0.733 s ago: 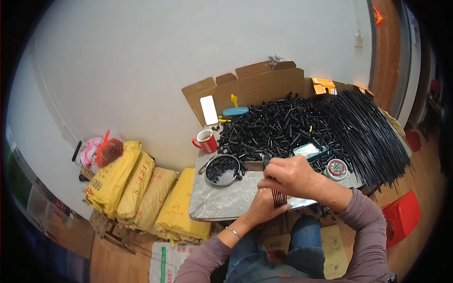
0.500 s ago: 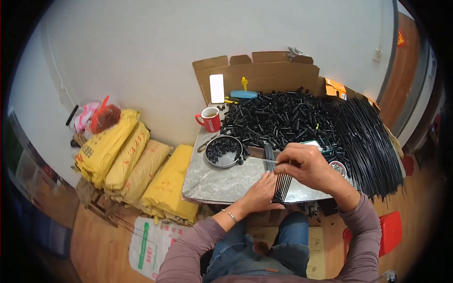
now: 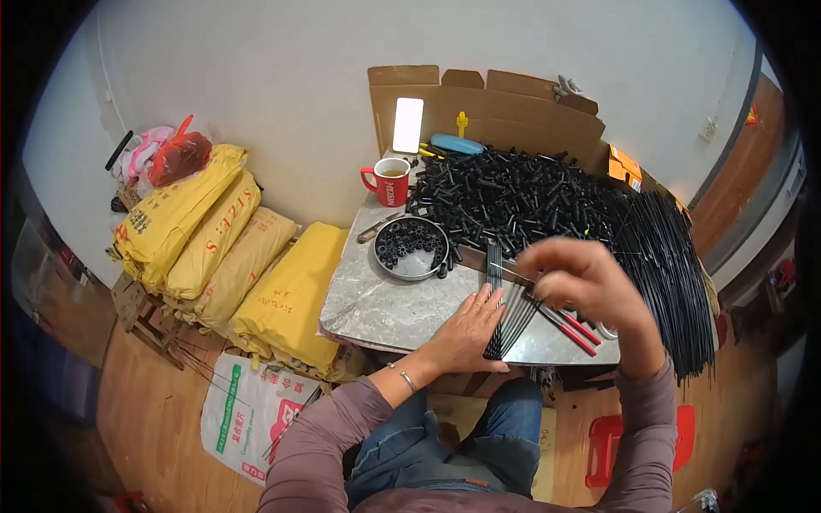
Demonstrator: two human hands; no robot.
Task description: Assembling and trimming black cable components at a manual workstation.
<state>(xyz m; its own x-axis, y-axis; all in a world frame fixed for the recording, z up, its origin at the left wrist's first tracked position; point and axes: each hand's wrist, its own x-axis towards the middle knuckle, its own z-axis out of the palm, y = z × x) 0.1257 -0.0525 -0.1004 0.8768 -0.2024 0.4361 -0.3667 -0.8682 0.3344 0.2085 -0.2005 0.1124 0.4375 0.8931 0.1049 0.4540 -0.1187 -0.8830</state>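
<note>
My left hand [image 3: 466, 332] lies with fingers stretched out along a row of thin black rods [image 3: 518, 320], near the table's front edge. The rods fan out slightly; their near ends sit beside my left palm. Above and to the right of them, my right hand [image 3: 583, 280] is raised, blurred, with thumb and fingers curled together. A thin pale strip [image 3: 510, 272] crosses the rods toward its fingertips; whatever the fingers hold is too small to make out. Red-handled pliers [image 3: 579, 333] rest under my right hand.
Short black tubes [image 3: 513, 192] are heaped at the table's back, with long black rods [image 3: 671, 291] at right. A round metal dish [image 3: 412, 272] of small black rings, a red mug [image 3: 392, 190] and a lit phone [image 3: 408, 126] stand left. Yellow sacks [image 3: 286, 291] are stacked beside the table.
My right hand has lifted off the rods and moved up and right, uncovering the pliers' red handles. My left hand stays on the rods. The whole view has shifted somewhat.
</note>
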